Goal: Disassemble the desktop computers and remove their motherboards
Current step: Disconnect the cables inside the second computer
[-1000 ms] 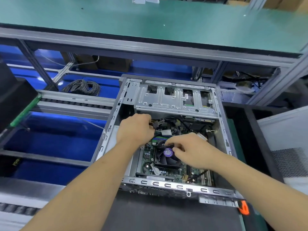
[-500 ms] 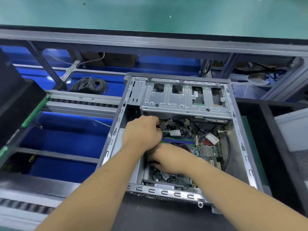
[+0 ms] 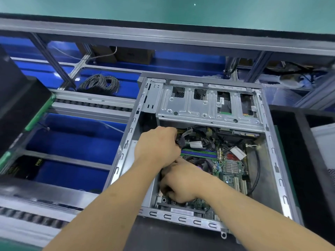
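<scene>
Open computer case [image 3: 272, 142] sits at frame centre; motherboard [image 3: 230, 169] lies inside it, drive cage [image 3: 208, 105] behind; cable coil [image 3: 99, 84] at upper left.

CPU fan [image 3: 206, 163] mostly under right hand [image 3: 181, 183]

One open case [image 3: 270, 142], one motherboard [image 3: 230, 169], two hands, left [image 3: 157, 147] and right [image 3: 183, 183], one wire coil [image 3: 99, 84] at ten o'clock.

Silver-grey case [image 3: 213, 107], green motherboard [image 3: 228, 171], purple-green striped RAM slots [image 3: 198, 153], red connectors [image 3: 232, 156], blue bins [image 3: 72, 140] left, teal desk [image 3: 163, 9] far.
</scene>
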{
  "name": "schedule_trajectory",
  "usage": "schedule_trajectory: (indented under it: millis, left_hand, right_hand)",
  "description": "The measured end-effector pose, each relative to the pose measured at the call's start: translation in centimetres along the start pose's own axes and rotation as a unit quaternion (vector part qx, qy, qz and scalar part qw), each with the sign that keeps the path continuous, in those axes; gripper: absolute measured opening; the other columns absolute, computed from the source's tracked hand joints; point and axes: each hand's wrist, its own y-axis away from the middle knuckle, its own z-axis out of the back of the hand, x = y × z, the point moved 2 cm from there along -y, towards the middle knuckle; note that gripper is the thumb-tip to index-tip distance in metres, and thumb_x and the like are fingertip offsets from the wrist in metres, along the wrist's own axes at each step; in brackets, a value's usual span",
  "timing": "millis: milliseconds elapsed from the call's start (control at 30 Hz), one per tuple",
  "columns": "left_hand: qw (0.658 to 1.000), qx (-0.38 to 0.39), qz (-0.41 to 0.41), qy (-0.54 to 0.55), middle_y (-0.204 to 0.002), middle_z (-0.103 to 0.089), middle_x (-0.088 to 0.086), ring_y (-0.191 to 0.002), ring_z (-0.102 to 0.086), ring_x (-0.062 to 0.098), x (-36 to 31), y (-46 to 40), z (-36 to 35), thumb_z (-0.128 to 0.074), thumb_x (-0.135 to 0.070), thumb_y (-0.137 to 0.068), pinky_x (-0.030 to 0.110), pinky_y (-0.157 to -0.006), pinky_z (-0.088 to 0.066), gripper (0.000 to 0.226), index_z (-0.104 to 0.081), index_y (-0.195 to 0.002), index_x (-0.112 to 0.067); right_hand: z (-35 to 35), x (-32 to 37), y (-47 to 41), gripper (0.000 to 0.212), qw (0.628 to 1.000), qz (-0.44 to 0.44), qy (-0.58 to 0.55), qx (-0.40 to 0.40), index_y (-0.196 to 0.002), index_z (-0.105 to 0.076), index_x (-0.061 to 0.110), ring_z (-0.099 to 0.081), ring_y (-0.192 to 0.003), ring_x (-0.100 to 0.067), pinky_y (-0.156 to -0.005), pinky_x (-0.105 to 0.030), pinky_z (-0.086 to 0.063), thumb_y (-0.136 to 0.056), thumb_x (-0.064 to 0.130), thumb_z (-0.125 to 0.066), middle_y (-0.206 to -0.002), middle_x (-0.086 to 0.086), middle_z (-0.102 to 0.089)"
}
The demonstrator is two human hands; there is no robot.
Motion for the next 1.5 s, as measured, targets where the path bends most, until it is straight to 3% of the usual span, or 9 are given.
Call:
schedule_trajectory:
  millis: [267,567,700,833,900,967,1067,1233,1500]
  left_hand:
    - [1.0,0.005,0.004,0.011,-0.071,-0.054,-0.004,-0.067,-0.055,0.026,0.0,0.0,0.3,-0.053,-0.021,-0.072,0.031,-0.056,-0.036,0.011,-0.058,-0.082,-0.024]
    - [0.997,-0.051,0.01,0.053,-0.072,-0.051,-0.008,-0.062,-0.05,0.02,0.3,0.3,0.5,-0.051,-0.018,-0.085,0.029,-0.048,-0.027,0.009,-0.05,-0.085,-0.027]
    - [0.998,-0.035,0.006,0.046,-0.078,-0.059,-0.006,-0.068,-0.055,0.024,0.2,0.3,0.7,-0.051,-0.017,-0.083,0.03,-0.052,-0.031,0.014,-0.06,-0.09,-0.026]
    - [0.998,-0.03,0.001,0.049,-0.074,-0.059,-0.005,-0.064,-0.054,0.022,0.1,0.4,0.7,-0.051,-0.017,-0.082,0.027,-0.049,-0.029,0.013,-0.06,-0.087,-0.025]
    - [0.998,-0.028,-0.003,0.05,-0.075,-0.058,-0.005,-0.065,-0.054,0.023,0.1,0.4,0.7,-0.052,-0.017,-0.081,0.028,-0.05,-0.029,0.012,-0.059,-0.086,-0.026]
    - [0.998,-0.025,-0.004,0.052,-0.076,-0.058,-0.006,-0.066,-0.054,0.023,0.1,0.4,0.7,-0.052,-0.018,-0.079,0.029,-0.052,-0.03,0.013,-0.059,-0.086,-0.027]
    - [0.999,-0.021,-0.002,0.049,-0.075,-0.057,-0.006,-0.065,-0.053,0.024,0.2,0.3,0.5,-0.052,-0.018,-0.077,0.03,-0.053,-0.034,0.013,-0.058,-0.085,-0.026]
    - [0.999,-0.018,-0.011,0.043,-0.076,-0.057,-0.006,-0.063,-0.051,0.023,0.2,0.2,0.3,-0.051,-0.019,-0.079,0.03,-0.055,-0.035,0.013,-0.059,-0.087,-0.025]
    - [0.999,-0.018,-0.016,0.033,-0.071,-0.053,-0.006,-0.063,-0.052,0.023,0.2,0.2,0.3,-0.052,-0.018,-0.079,0.029,-0.052,-0.032,0.008,-0.055,-0.083,-0.024]
  right_hand:
    - [0.5,-2.6,0.4,0.02,0.991,-0.075,-0.045,-0.096,-0.1,-0.071,0.016,-0.054,-0.098,-0.029,-0.092,-0.036,-0.04,-0.086,0.016,-0.056,-0.1,-0.006,-0.065]
    - [0.6,-3.8,1.7,0.028,0.983,-0.122,-0.036,-0.132,-0.104,-0.071,0.022,-0.045,-0.106,-0.021,-0.091,-0.036,-0.028,-0.09,0.028,-0.048,-0.103,0.005,-0.059]
    - [0.5,-0.8,0.9,0.021,0.998,-0.009,0.018,-0.058,-0.099,-0.069,0.025,-0.047,-0.107,-0.019,-0.098,-0.041,-0.03,-0.085,0.022,-0.054,-0.098,0.007,-0.064]
    - [-0.4,0.3,0.8,0.032,0.998,0.023,0.06,0.02,-0.119,-0.064,0.025,-0.042,-0.12,-0.022,-0.11,-0.049,-0.026,-0.088,0.018,-0.058,-0.116,0.002,-0.062]
    - [0.0,0.0,1.5,0.037,0.998,0.036,0.054,-0.027,-0.124,-0.062,0.025,-0.041,-0.12,-0.026,-0.104,-0.046,-0.03,-0.088,0.017,-0.058,-0.122,-0.002,-0.057]
    - [0.3,-0.4,2.4,0.029,0.995,0.049,0.064,-0.06,-0.108,-0.07,0.022,-0.044,-0.114,-0.028,-0.09,-0.041,-0.036,-0.081,0.016,-0.063,-0.119,-0.004,-0.056]
    - [-0.4,-1.0,4.0,0.01,0.993,0.084,0.079,-0.009,-0.085,-0.072,0.017,-0.049,-0.098,-0.024,-0.074,-0.037,-0.041,-0.08,0.01,-0.065,-0.103,0.001,-0.061]
    - [-2.2,-0.7,5.2,0.018,0.982,0.083,0.147,0.085,-0.087,-0.067,0.01,-0.062,-0.072,-0.03,-0.056,-0.039,-0.054,-0.079,-0.003,-0.057,-0.1,-0.002,-0.063]
    - [-2.5,-0.8,4.5,0.014,0.964,0.085,0.216,0.127,-0.081,-0.071,0.013,-0.051,-0.05,-0.025,-0.038,-0.026,-0.028,-0.081,0.001,-0.063,-0.121,-0.011,-0.055]
